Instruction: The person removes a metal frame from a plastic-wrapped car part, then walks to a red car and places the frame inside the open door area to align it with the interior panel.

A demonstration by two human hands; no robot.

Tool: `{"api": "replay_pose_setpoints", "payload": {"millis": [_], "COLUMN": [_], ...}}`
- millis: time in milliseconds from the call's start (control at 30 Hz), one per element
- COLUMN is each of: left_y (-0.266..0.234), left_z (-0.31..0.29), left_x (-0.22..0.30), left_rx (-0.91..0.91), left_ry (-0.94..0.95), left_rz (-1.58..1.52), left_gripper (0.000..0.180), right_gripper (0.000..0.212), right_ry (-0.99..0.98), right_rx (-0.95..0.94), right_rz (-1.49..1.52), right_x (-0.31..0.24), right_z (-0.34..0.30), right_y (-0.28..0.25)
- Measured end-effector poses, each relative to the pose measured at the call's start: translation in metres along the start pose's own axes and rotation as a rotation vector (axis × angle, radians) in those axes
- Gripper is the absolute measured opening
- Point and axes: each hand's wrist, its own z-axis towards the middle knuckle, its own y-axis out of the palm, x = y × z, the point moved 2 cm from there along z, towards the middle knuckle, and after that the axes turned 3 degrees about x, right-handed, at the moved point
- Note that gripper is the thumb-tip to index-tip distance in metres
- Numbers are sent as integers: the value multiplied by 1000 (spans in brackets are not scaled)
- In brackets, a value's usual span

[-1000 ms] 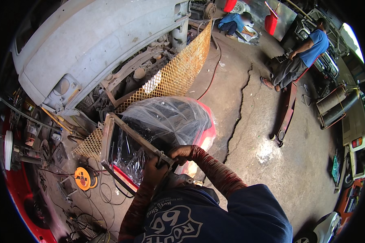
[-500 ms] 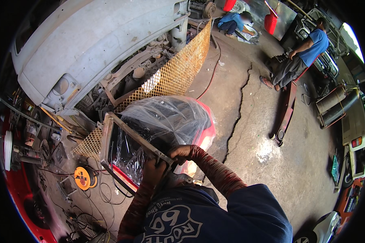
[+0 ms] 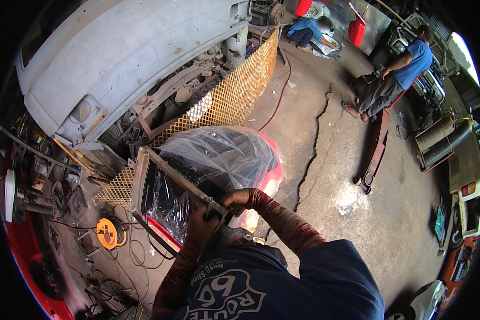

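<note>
A brownish metal frame [image 3: 178, 177] slants in front of me, its near corner close to my body. My left hand [image 3: 200, 226] is wrapped around the frame just left of that corner. Bent closed, the fingers of my right hand [image 3: 236, 199] grip the corner from the other side; whether they also hold something small is hidden. Behind and beneath the frame sits a bulky red-and-black piece under clear plastic sheeting [image 3: 218, 152]. A dark strip [image 3: 157, 236] runs along the frame's lower side.
A grey vehicle body [image 3: 128, 58] stands at the far left, with rusty expanded-metal mesh [image 3: 234, 90] leaning before it. An orange cable reel [image 3: 108, 233] and loose cables lie on the left floor. Two people in blue shirts [image 3: 418, 56] are at the far right, near a long dark red bar [image 3: 377, 146].
Almost nothing differs. Both hands keep their hold at the frame's corner, and my right hand has shifted very slightly.
</note>
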Motion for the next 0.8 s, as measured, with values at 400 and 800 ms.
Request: {"api": "replay_pose_setpoints", "payload": {"millis": [400,800], "left_y": [4,3], "left_z": [-2,-7], "left_x": [7,0], "left_rx": [64,34], "left_ry": [108,240], "left_rz": [156,281], "left_gripper": [15,18], "right_gripper": [31,22], "right_ry": [2,-80], "right_rx": [39,39], "right_rz": [16,60], "right_x": [-3,-5], "right_z": [-7,-17], "right_y": [-7,-1]}}
